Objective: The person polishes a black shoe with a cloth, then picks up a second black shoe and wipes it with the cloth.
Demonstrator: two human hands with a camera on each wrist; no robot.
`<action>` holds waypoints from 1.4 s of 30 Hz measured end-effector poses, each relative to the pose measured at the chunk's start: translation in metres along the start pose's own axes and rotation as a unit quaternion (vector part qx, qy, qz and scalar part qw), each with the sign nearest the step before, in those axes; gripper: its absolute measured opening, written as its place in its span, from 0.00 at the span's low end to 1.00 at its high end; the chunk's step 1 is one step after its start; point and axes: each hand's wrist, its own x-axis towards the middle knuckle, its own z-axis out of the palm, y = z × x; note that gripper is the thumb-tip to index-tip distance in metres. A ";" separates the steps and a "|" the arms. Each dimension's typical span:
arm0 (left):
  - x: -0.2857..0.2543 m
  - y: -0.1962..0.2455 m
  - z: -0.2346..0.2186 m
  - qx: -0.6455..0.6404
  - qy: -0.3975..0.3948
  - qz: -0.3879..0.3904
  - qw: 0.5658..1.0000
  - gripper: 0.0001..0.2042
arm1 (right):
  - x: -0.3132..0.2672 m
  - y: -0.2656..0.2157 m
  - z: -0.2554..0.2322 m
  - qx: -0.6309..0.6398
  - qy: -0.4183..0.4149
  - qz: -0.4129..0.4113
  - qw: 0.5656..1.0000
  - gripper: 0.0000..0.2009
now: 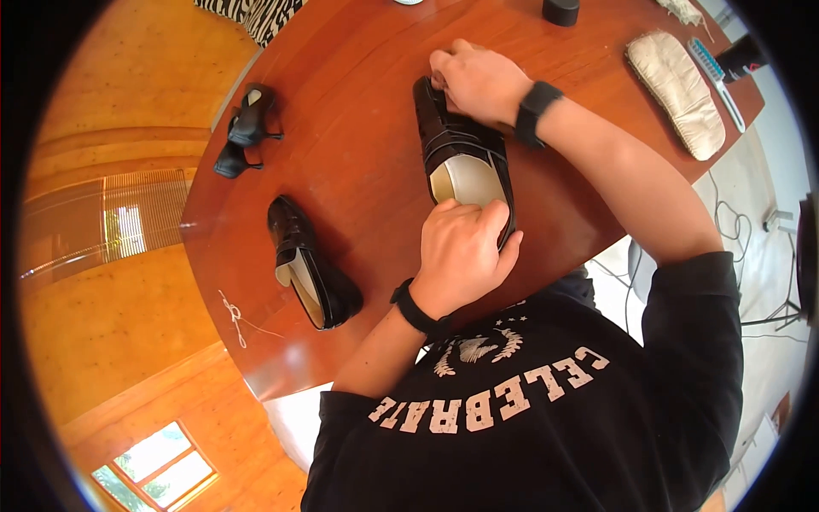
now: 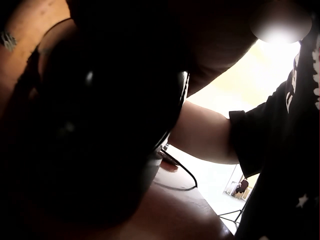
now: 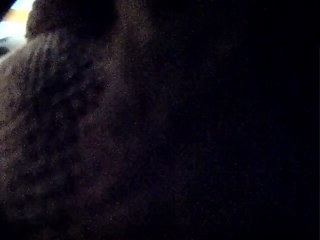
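Observation:
A glossy black loafer (image 1: 465,136) with a pale lining lies on the wooden table before the torso, its toe pointing away. At the heel end, my left hand (image 1: 465,252) grips the rim of the opening, fingers curled over the edge. My right hand (image 1: 482,81) is at the toe, fingers curled down against it; their tips and anything under them are hidden. In the left wrist view a dark shiny surface (image 2: 95,100) fills much of the picture. The right wrist view is almost black, with few details readable.
A second black loafer (image 1: 311,269) and a white string (image 1: 235,320) are at the left of the table (image 1: 358,111), with black heeled shoes (image 1: 252,119) farther back. At the right are a beige pad (image 1: 674,90), a blue-bristled brush (image 1: 712,72) and a round black object (image 1: 560,11).

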 end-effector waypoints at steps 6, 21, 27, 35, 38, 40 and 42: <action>-0.002 0.001 -0.002 0.009 0.012 -0.002 1.000 0.12 | 0.015 0.022 0.014 -0.015 0.029 -0.010 0.999 0.10; 0.000 0.002 0.001 0.002 0.001 0.000 1.000 0.13 | -0.034 0.010 0.000 -0.007 -0.016 0.019 1.000 0.08; 0.002 0.003 0.002 -0.001 0.007 0.010 1.000 0.14 | -0.033 0.000 -0.005 -0.035 -0.024 0.030 0.999 0.09; 0.003 0.003 0.001 -0.011 0.014 0.016 1.000 0.15 | 0.008 0.011 0.013 -0.169 0.037 0.040 0.984 0.12; 0.003 0.004 0.002 -0.019 0.021 0.014 1.000 0.15 | 0.024 0.017 0.013 -0.210 0.002 0.046 0.977 0.12; 0.004 0.004 0.002 -0.025 0.026 0.012 0.999 0.15 | 0.027 0.017 0.012 -0.200 0.007 0.055 0.978 0.11; 0.004 0.005 0.001 -0.027 0.031 0.009 0.999 0.15 | 0.029 0.021 0.014 -0.189 0.029 0.047 0.980 0.10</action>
